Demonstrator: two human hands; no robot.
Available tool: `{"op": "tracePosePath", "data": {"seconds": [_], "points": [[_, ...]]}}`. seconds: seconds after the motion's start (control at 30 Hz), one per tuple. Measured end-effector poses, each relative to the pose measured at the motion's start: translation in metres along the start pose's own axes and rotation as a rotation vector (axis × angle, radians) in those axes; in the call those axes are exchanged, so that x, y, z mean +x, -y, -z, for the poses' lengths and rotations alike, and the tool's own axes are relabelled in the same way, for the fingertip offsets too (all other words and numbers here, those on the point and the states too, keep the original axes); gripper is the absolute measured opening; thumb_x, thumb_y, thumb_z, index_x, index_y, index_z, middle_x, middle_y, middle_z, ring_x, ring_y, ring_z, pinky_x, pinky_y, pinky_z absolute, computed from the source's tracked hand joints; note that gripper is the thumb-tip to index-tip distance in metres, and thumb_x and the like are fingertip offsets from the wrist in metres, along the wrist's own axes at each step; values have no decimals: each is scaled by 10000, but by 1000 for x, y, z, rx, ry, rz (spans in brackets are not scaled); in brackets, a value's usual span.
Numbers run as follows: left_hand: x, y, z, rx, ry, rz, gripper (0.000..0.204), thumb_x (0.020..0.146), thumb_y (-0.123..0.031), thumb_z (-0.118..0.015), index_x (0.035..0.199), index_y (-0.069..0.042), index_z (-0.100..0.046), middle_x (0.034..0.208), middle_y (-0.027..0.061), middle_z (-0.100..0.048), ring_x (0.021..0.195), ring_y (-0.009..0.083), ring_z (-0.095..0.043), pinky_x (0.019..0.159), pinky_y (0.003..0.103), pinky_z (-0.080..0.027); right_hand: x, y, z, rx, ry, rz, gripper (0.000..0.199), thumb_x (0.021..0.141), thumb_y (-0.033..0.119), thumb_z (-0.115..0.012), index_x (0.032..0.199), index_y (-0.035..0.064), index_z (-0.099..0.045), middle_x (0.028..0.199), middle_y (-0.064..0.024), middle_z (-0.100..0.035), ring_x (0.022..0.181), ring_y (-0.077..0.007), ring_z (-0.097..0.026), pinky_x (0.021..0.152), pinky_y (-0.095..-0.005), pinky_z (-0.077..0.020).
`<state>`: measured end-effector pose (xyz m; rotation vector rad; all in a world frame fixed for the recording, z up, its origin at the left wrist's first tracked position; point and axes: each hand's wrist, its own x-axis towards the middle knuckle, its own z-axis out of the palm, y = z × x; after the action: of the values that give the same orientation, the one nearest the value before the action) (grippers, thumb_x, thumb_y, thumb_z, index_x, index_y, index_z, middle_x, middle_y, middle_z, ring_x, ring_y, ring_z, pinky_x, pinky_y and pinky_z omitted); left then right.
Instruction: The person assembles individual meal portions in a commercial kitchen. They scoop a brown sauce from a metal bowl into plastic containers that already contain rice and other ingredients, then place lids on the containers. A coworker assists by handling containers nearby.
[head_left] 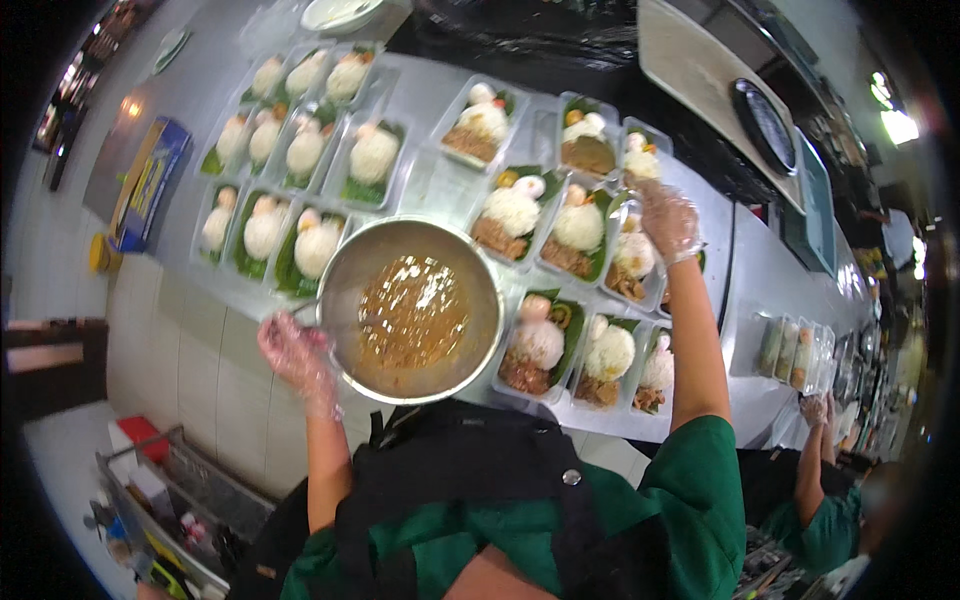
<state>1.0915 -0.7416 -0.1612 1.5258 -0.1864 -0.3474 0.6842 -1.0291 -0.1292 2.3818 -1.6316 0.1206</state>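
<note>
A large round metal pot (345, 255) with brown, glossy sauce stands at the table's near edge in front of me. My left hand (300, 360), in a clear plastic glove, is closed at the pot's left side, by a thin handle. My right hand (668, 218), also gloved, reaches over the far right containers. Its fingers are bent down at the front of a clear container of rice (640, 155); what they hold, if anything, is hidden. Just below that hand sits another container (630, 255) with rice and brown meat.
Leaf-lined containers of rice (375, 155) stand in rows at left; those at right also hold brown meat (497, 238). A blue box (152, 185) lies at the left edge. A pale tray (700, 70) lies beyond. Another person's gloved hands (817, 408) are at far right.
</note>
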Motion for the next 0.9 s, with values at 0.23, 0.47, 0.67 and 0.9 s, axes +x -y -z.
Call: {"op": "tracePosePath", "data": {"seconds": [0.23, 0.47, 0.67, 0.9], "points": [[8, -4, 14, -109, 84, -207, 261, 940, -184, -544, 1113, -19, -441, 823, 63, -538, 563, 140, -551, 466, 279, -476, -52, 88, 75, 987, 233, -119, 181, 862, 114, -578, 1000, 31, -661, 910, -120, -688, 814, -162, -637, 752, -290, -479], [3, 3, 17, -268, 172, -215, 229, 902, -118, -598, 1074, -48, -464, 762, 64, -528, 531, 163, -559, 443, 309, -497, -75, 204, 73, 406, 92, 447, 199, 771, 142, -567, 952, 126, -647, 752, -128, -636, 718, -312, -633, 631, -435, -511], [4, 18, 13, -353, 144, -124, 238, 904, -112, -590, 1081, -59, -440, 749, 64, -524, 514, 176, -561, 442, 335, -512, -89, 217, 55, 304, 219, 548, 172, 772, 170, -572, 920, 119, -642, 732, -132, -626, 643, -312, -626, 572, -429, -508], [5, 36, 13, -382, 169, -96, 231, 929, -117, -546, 1096, -59, -397, 832, 79, -523, 527, 191, -579, 431, 312, -501, -134, 226, 70, 441, 240, 585, 183, 740, 142, -593, 914, 103, -633, 672, -128, -592, 634, -309, -607, 574, -429, -499]]}}
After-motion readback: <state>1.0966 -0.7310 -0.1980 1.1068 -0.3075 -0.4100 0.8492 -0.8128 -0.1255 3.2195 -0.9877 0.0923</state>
